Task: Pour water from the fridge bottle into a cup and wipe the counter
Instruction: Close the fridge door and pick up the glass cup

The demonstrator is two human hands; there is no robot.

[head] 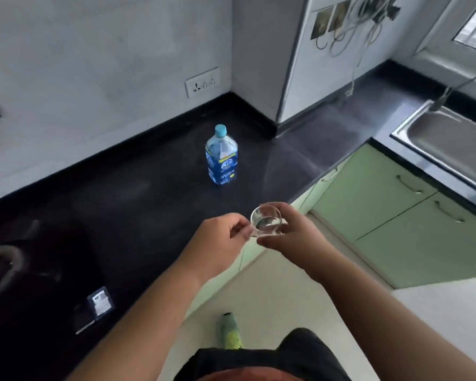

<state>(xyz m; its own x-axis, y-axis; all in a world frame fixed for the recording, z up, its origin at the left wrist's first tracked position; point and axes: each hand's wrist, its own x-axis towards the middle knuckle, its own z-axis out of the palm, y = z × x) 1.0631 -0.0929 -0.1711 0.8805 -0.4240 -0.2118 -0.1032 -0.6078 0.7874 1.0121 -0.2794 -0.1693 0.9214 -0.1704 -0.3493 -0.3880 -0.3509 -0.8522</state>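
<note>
Both hands clasp upright glass cup, mouth up, capped bottle standing upright on counter

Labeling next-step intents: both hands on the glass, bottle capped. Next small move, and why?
Probably set the glass cup down on the counter near the bottle: both the right hand and left hand hold it, and the cap is on.

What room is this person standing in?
Most likely a home kitchen. A long black counter runs along the wall, a steel sink is set into it at the right, and green cupboards sit underneath. A water bottle stands on the counter.
</note>
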